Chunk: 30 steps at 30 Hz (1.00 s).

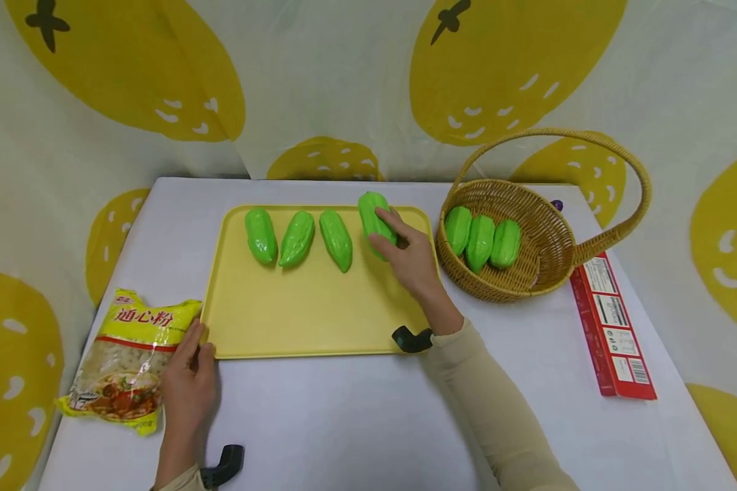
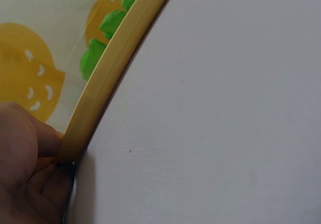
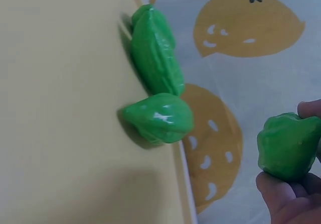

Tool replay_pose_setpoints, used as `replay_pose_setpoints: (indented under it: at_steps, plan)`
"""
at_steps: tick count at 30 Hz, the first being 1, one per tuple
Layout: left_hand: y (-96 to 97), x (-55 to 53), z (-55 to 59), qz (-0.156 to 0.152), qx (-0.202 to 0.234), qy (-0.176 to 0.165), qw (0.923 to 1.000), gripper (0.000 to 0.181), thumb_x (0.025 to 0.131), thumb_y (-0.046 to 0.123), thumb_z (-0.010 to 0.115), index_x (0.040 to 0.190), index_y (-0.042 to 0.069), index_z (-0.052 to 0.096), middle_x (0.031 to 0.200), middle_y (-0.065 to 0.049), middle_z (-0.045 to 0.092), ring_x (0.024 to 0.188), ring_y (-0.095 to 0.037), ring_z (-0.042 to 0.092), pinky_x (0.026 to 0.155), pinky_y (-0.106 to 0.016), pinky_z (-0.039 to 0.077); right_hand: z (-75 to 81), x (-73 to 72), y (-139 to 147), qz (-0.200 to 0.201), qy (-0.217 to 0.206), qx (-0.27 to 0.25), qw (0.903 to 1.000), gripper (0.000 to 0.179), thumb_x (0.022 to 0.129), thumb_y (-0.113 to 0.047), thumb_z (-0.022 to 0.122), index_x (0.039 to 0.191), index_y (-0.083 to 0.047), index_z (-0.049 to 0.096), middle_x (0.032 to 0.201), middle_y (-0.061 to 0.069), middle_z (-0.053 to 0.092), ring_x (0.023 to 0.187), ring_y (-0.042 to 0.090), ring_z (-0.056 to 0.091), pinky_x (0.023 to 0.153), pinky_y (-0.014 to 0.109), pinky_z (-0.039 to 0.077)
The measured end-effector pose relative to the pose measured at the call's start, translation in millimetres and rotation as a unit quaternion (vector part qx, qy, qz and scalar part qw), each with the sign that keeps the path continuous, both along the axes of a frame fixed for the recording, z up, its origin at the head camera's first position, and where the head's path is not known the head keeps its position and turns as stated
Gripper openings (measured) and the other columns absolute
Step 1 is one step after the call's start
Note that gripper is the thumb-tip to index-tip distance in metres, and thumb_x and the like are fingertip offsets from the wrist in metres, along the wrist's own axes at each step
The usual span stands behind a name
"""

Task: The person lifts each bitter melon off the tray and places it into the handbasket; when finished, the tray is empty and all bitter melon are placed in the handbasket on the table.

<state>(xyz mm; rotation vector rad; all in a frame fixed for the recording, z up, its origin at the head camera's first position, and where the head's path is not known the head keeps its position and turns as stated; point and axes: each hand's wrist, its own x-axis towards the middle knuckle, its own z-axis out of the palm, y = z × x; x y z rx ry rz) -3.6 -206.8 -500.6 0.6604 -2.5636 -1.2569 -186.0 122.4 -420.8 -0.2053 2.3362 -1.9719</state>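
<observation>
A bright green, ridged artificial vegetable [image 1: 373, 217] is between the thumb and fingers of my right hand [image 1: 414, 262], over the right part of a yellow tray [image 1: 301, 314]. The right wrist view shows that vegetable [image 3: 286, 146] pinched clear of the tray surface. Three more green vegetables [image 1: 261, 236] lie in a row along the tray's far side. At the tray's near left corner, my left hand [image 1: 187, 382] grips the rim, as the left wrist view shows with the thumb against the tray edge [image 2: 108, 76]. Some of its fingertips are hidden there.
Right of the tray stands a wicker basket [image 1: 497, 293] with a tall handle, holding three green vegetables [image 1: 481, 242]. A red box [image 1: 614, 327] lies beside it. Left of the tray lies a yellow pasta bag [image 1: 129, 361], close against my left hand. Patterned cloth [image 1: 319, 82] hangs behind the table.
</observation>
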Motion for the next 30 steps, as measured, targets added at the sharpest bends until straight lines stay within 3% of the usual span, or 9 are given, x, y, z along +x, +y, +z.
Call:
replay_pose_setpoints:
  at_steps: [6, 11, 22, 30]
  plan:
    - [-0.5, 0.1, -1.1, 0.003, 0.005, -0.005, 1.0000, 0.046, 0.108, 0.022, 0.050, 0.153, 0.016, 0.045, 0.161, 0.004, 0.042, 0.150, -0.017, 0.041, 0.121, -0.017, 0.034, 12.8, 8.3, 13.2, 0.005, 0.032, -0.017, 0.9993, 0.052, 0.098, -0.016, 0.068, 0.149, -0.014, 0.054, 0.168, 0.007, 0.030, 0.156, 0.013, 0.028, 0.120, 0.035, 0.043]
    - [-1.7, 1.0, -0.4, 0.000, 0.007, 0.001, 1.0000, 0.046, 0.108, 0.023, 0.051, 0.153, 0.014, 0.046, 0.161, 0.001, 0.043, 0.150, -0.019, 0.041, 0.120, -0.016, 0.034, 21.5, 13.9, 23.8, -0.007, 0.056, -0.024, 0.9981, 0.052, 0.098, -0.012, 0.067, 0.148, -0.011, 0.053, 0.168, 0.007, 0.029, 0.156, 0.014, 0.029, 0.111, 0.021, 0.047]
    - [-2.6, 1.8, -2.4, -0.005, 0.000, 0.015, 0.9999, 0.046, 0.107, 0.019, 0.052, 0.152, 0.011, 0.048, 0.159, -0.004, 0.045, 0.148, -0.023, 0.043, 0.112, -0.001, 0.029, 29.3, 23.8, 54.7, -0.047, 0.068, -0.036, 0.9959, 0.050, 0.099, -0.010, 0.065, 0.148, -0.007, 0.053, 0.169, 0.010, 0.028, 0.158, 0.020, 0.025, 0.103, 0.010, 0.048]
    - [-1.6, 0.9, -0.5, -0.006, -0.001, 0.008, 1.0000, 0.047, 0.107, 0.021, 0.052, 0.153, 0.013, 0.045, 0.161, -0.003, 0.044, 0.150, -0.022, 0.041, 0.119, -0.013, 0.032, 29.3, 26.3, 83.0, -0.095, 0.091, -0.044, 0.9903, 0.049, 0.097, -0.002, 0.064, 0.145, -0.003, 0.055, 0.165, 0.015, 0.034, 0.155, 0.023, 0.031, 0.100, 0.009, 0.050]
